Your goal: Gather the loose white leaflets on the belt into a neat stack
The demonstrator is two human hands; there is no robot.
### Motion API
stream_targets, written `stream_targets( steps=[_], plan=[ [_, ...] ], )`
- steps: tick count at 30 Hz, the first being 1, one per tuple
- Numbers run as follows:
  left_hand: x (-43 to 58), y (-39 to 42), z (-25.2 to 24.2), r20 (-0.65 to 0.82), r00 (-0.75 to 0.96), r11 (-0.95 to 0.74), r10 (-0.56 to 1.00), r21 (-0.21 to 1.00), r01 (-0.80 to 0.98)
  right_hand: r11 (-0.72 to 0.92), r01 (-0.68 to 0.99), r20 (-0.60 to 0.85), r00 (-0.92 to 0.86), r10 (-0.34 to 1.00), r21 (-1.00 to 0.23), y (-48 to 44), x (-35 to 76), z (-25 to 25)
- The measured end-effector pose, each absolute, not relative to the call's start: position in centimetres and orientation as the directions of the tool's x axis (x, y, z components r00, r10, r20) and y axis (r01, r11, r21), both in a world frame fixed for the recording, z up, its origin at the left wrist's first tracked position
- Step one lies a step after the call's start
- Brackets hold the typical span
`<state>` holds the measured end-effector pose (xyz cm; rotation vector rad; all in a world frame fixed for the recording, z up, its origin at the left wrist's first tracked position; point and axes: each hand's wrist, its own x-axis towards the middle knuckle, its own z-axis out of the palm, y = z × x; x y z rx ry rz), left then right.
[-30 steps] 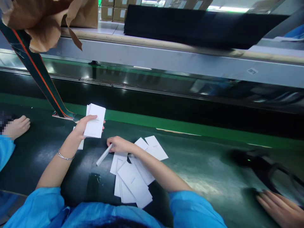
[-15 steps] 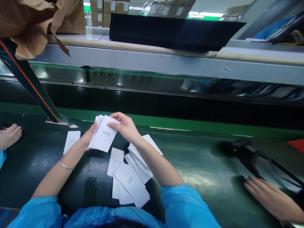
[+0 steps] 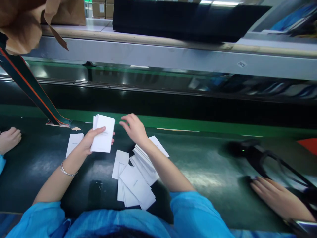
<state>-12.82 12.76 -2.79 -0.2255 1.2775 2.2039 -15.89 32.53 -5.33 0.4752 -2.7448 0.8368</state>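
Note:
My left hand (image 3: 92, 139) grips a small stack of white printed booklets (image 3: 103, 135), its thumb across the top one and fingertips showing at the right edge. Just right of the stack, my right hand (image 3: 134, 129) is held in the air with fingers apart and nothing in them. Below it on the dark green surface lies a loose, fanned pile of similar white booklets (image 3: 136, 185), partly covered by my right forearm. Another white booklet (image 3: 74, 143) lies left of my left wrist, which wears a silver bracelet (image 3: 66, 169).
A co-worker's hand (image 3: 11, 140) rests at the left edge. At the right, another person's hand (image 3: 277, 195) lies near a black handheld device (image 3: 250, 150) with a green light. A green strap with an orange line (image 3: 42, 92) slants down at left. A grey shelf (image 3: 153, 53) spans the back.
My right hand has let go of the stack and moved off to the right. My left hand now holds the stack alone, more upright, with its thumb over the front.

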Motion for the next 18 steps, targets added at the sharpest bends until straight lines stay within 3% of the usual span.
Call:
stream_targets(
  steps=[3, 5, 8, 14, 18],
  plan=[
    [-13.2, 11.7, -2.1, -0.401, -0.872, -0.413, 0.281, 0.769, -0.488, 0.787, -0.463, -0.196, -0.797, -0.571, -0.407, 34.2, -15.4, -8.3],
    [-13.4, 11.3, -1.8, -0.374, -0.895, -0.436, 0.244, 0.782, -0.446, 0.712, -0.600, -0.348, -0.622, -0.702, -0.364, 34.7, -14.7, -9.8],
    [-13.5, 11.2, -1.8, -0.360, -0.907, -0.431, 0.220, 0.798, -0.421, 0.640, -0.718, -0.383, -0.530, -0.757, -0.273, 34.4, -14.5, -10.8],
    [-13.5, 11.4, -2.3, -0.396, -0.878, -0.388, 0.270, 0.790, -0.475, 0.610, -0.760, -0.475, -0.460, -0.750, -0.227, 32.9, -16.6, -10.2],
    [-13.6, 11.2, -2.6, -0.371, -0.881, -0.392, 0.294, 0.794, -0.465, 0.707, -0.633, -0.507, -0.517, -0.690, -0.316, 32.7, -16.7, -9.8]
  ],
)
